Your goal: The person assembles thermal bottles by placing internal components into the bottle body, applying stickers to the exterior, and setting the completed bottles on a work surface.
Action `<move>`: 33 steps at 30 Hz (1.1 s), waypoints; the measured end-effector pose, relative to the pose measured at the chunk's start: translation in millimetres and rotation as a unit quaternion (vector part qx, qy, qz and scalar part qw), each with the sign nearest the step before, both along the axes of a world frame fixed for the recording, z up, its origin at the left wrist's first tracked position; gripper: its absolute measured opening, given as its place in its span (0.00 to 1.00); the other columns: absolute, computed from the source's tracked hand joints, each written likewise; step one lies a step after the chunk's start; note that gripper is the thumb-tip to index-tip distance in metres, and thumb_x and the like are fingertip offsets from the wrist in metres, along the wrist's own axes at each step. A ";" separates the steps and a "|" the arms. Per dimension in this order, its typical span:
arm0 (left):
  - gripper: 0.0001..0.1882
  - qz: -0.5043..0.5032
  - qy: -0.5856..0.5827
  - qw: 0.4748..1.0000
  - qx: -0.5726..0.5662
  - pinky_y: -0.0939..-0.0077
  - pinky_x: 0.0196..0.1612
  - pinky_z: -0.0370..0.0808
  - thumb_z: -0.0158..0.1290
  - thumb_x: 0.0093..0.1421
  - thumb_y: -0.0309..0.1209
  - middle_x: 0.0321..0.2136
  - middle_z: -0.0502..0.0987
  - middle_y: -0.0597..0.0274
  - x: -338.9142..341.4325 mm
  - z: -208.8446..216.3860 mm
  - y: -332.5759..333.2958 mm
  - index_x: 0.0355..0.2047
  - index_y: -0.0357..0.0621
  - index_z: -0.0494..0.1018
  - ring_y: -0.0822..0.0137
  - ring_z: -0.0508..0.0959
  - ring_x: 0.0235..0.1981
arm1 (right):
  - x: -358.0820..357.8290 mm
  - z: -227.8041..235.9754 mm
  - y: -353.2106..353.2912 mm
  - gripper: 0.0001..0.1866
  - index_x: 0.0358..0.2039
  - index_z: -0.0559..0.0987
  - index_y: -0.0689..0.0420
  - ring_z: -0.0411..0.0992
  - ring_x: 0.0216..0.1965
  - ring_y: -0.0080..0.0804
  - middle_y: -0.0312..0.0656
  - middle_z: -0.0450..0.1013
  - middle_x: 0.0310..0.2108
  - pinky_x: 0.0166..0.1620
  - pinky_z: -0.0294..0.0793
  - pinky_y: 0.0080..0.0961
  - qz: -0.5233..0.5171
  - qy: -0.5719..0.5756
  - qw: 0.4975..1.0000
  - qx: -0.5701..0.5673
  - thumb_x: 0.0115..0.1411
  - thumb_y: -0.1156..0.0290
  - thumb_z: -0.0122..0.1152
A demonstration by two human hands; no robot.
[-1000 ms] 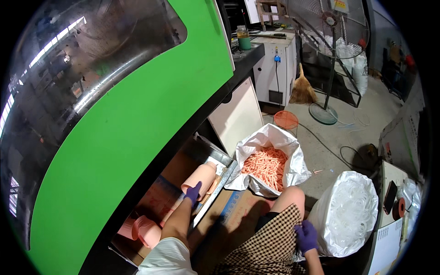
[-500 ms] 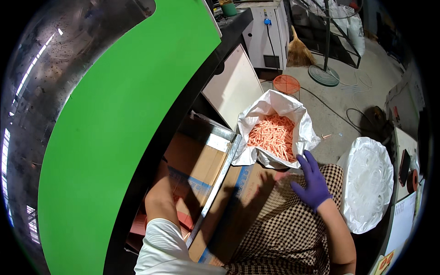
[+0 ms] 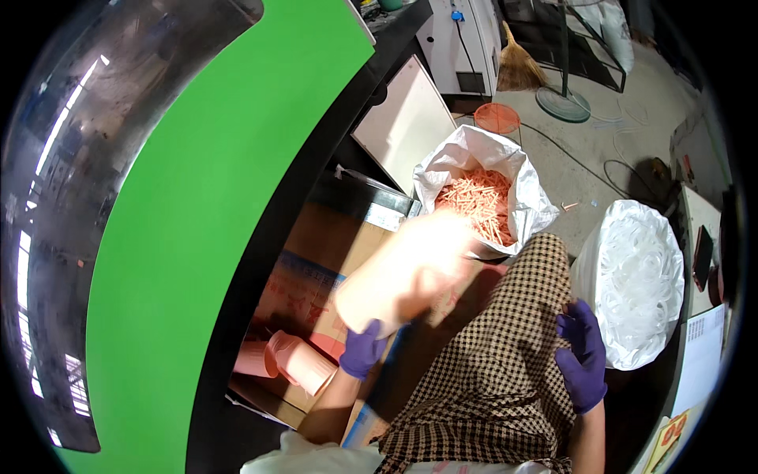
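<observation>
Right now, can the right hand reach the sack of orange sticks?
Probably yes. The right hand is empty and rests on the checked lap. The sack stands open just past the knee, and nothing lies between them, though the hand is well short of it now.

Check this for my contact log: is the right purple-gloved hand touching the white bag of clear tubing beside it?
Apart. The head view shows the right hand lying on the checked trouser leg, with a dark strip between its fingers and the white bag.

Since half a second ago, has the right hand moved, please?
Yes. The right hand has dropped from beside the sack onto the checked lap, nearer the white bag.
</observation>
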State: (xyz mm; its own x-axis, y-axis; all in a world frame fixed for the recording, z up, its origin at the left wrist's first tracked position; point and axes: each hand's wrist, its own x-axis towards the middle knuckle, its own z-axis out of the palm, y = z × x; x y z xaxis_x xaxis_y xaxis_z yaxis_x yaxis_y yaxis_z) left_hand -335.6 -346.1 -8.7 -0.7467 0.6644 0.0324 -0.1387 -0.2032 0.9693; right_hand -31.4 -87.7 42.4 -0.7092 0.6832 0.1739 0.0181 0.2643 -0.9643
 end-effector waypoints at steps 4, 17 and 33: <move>0.34 -0.361 0.278 0.887 -0.073 0.65 0.60 0.71 0.65 0.56 0.29 0.61 0.68 0.52 35.9 31.4 77.3 0.62 0.38 0.65 0.60 0.72 0.59 | 29.0 0.4 -10.3 0.43 0.72 0.49 0.56 0.56 0.68 0.41 0.39 0.56 0.69 0.66 0.60 0.40 -0.133 0.226 0.909 -0.324 0.66 0.48 0.53; 0.60 -0.276 0.579 0.766 -0.031 0.47 0.71 0.44 0.65 0.49 0.52 0.70 0.49 0.38 113.8 64.5 163.1 0.70 0.31 0.44 0.42 0.49 0.71 | 110.7 -0.1 -18.4 0.47 0.69 0.55 0.59 0.59 0.66 0.47 0.55 0.55 0.67 0.66 0.61 0.44 -0.131 -0.003 0.981 0.142 0.56 0.55 0.69; 0.41 -0.343 0.435 0.833 -0.014 0.56 0.49 0.71 0.74 0.37 0.41 0.47 0.73 0.49 188.2 76.6 196.1 0.51 0.38 0.71 0.50 0.75 0.47 | 107.3 21.6 -49.0 0.41 0.58 0.71 0.60 0.69 0.54 0.52 0.57 0.65 0.56 0.54 0.73 0.39 -0.225 -0.068 0.904 0.356 0.42 0.69 0.77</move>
State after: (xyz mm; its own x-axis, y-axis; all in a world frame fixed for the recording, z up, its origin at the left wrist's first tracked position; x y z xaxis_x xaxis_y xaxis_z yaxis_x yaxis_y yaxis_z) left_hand -147.4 -150.0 67.8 0.1069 0.9342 0.3404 0.5433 -0.3416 0.7669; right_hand 76.0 -136.8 64.0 -0.4349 0.6573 0.6154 0.3851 0.7536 -0.5327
